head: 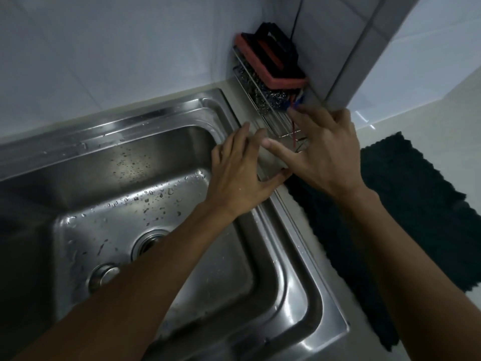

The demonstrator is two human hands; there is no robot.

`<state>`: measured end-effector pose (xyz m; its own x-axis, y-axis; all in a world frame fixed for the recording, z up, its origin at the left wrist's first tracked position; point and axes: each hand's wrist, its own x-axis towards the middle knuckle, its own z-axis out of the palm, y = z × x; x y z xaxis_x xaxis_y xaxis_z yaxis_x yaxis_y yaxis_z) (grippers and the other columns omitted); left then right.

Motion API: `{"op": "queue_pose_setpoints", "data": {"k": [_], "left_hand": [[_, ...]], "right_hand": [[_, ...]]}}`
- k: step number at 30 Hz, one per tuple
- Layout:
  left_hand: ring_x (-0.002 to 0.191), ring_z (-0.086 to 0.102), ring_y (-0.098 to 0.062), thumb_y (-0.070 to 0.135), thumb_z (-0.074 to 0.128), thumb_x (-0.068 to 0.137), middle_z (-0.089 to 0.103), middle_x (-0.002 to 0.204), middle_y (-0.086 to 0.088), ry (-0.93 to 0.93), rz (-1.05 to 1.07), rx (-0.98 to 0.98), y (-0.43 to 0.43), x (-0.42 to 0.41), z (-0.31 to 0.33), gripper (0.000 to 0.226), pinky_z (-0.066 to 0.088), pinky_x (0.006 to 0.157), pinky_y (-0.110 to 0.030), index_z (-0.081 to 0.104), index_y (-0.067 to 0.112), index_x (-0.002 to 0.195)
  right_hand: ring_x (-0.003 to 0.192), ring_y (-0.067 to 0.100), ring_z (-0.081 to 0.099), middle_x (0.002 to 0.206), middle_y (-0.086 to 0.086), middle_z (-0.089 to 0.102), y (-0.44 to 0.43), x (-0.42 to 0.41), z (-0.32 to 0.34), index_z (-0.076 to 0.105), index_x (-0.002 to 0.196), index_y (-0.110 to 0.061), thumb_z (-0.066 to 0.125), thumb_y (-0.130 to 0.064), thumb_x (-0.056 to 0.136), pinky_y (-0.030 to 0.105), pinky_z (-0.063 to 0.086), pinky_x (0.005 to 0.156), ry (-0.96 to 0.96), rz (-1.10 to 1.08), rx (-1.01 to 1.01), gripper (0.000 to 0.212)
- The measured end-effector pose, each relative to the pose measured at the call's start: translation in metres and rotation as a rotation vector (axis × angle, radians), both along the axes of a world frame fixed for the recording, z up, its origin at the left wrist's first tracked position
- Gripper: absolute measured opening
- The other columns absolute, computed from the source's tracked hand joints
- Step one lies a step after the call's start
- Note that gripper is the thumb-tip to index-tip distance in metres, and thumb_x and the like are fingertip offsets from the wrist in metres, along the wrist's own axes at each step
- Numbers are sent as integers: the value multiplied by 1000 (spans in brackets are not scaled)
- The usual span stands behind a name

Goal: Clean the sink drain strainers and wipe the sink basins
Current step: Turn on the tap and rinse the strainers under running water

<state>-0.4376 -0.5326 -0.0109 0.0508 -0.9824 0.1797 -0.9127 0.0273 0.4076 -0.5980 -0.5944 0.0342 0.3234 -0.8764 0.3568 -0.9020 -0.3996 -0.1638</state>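
A wet stainless steel sink basin (86, 194) fills the left and middle of the head view. Its drain opening (148, 243) shows beside my left forearm, and a round metal strainer (102, 277) lies on the basin floor just left of it. My left hand (239, 178) hovers over the sink's right rim with fingers spread and nothing in it. My right hand (325, 152) reaches to the near end of a wire rack (273, 121), fingers apart, fingertips at a blue item (296, 102) in the rack.
The rack holds a red and black scrub pad (270, 58) and steel wool (263, 97) against the tiled wall corner. A dark mat (406, 209) lies on the pale floor right of the counter edge. A black cord (298, 14) runs up the wall.
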Motion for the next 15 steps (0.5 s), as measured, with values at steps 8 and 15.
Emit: {"op": "queue_pose_setpoints", "data": {"k": [8, 15], "left_hand": [[160, 9, -24, 86, 39, 86, 8, 174, -5, -3, 52, 38, 50, 50, 14, 101, 14, 126, -50, 18, 26, 165], [158, 18, -20, 75, 52, 88, 19, 172, -3, -22, 368, -29, 185, 200, 41, 93, 15, 125, -46, 32, 21, 160]], "right_hand": [[123, 28, 48, 147, 0, 52, 47, 32, 30, 45, 151, -27, 41, -84, 88, 34, 43, 94, -178, 54, -112, 85], [114, 5, 67, 126, -9, 71, 168, 198, 46, 63, 133, -28, 47, -54, 102, 33, 55, 99, -1050, 305, 622, 43]]}}
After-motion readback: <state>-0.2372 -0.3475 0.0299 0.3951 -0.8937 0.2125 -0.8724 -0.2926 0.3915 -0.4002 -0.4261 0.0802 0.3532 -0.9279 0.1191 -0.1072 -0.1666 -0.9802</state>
